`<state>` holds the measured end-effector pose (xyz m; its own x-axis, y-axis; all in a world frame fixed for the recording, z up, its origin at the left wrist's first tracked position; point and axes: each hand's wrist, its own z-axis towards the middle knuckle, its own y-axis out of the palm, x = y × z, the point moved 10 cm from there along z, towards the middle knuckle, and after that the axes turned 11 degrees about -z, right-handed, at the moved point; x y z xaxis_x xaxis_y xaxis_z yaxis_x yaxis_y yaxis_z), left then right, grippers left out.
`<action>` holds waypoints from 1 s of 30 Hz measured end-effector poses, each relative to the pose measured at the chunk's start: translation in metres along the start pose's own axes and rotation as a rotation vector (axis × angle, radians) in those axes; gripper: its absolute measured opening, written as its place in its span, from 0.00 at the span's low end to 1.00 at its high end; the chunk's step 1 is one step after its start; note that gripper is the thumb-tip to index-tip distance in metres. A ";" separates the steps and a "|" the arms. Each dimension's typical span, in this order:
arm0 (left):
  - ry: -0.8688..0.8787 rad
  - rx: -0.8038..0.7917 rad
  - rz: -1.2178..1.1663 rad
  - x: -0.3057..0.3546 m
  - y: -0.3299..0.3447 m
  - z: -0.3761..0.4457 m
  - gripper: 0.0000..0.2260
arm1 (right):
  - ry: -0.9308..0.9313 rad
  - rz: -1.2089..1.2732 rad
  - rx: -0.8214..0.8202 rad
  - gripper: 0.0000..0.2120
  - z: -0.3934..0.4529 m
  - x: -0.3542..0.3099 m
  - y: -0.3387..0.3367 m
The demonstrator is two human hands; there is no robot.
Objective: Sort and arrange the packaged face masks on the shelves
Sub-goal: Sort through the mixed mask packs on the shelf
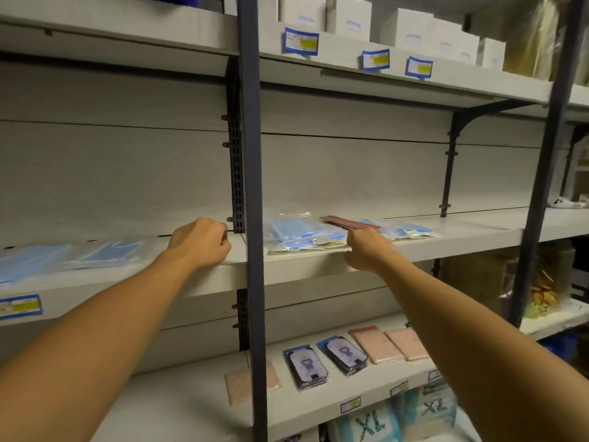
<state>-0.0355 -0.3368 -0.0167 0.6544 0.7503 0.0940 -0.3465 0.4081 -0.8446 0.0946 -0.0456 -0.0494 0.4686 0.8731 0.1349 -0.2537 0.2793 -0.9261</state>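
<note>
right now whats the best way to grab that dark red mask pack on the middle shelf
Pinch the near short end of the dark red pack, coming from the front. It lies flat with that end toward the shelf edge, just above the right hand, blue packs close beside it.

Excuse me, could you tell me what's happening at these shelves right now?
A person is sorting packaged face masks on the middle shelf. Their right hand reaches to the stack of blue mask packs, its fingers at the stack's front right edge beside a dark red pack. Their left hand, fingers curled and holding nothing, rests on the shelf near more blue packs. Pink and dark packs lie on the shelf below.
</note>
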 end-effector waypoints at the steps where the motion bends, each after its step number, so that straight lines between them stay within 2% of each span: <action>1: -0.010 -0.002 0.019 0.005 0.000 -0.001 0.10 | -0.011 0.017 0.005 0.07 0.003 0.005 0.001; 5: -0.037 -0.018 0.107 0.024 0.003 -0.014 0.09 | -0.047 0.057 0.019 0.07 0.011 0.021 0.002; 11: -0.106 -0.054 0.182 0.056 0.001 -0.025 0.10 | -0.197 0.075 0.072 0.14 0.007 0.043 -0.010; 16: -0.172 -0.033 0.190 0.070 -0.006 -0.031 0.11 | -0.229 0.055 0.058 0.11 0.013 0.070 -0.003; 19: -0.151 -0.033 0.184 0.089 -0.002 -0.032 0.11 | -0.196 0.029 0.026 0.04 0.025 0.090 0.009; 25: -0.085 -0.025 0.101 0.143 0.010 -0.016 0.06 | -0.220 0.022 0.042 0.09 0.037 0.107 0.011; 30: -0.013 -0.056 0.152 0.164 0.030 0.004 0.06 | -0.254 0.067 0.044 0.13 0.057 0.104 0.018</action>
<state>0.0583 -0.1991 -0.0245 0.5884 0.8080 -0.0305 -0.4025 0.2601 -0.8777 0.0905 0.0734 -0.0322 0.2237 0.9609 0.1632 -0.3159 0.2299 -0.9205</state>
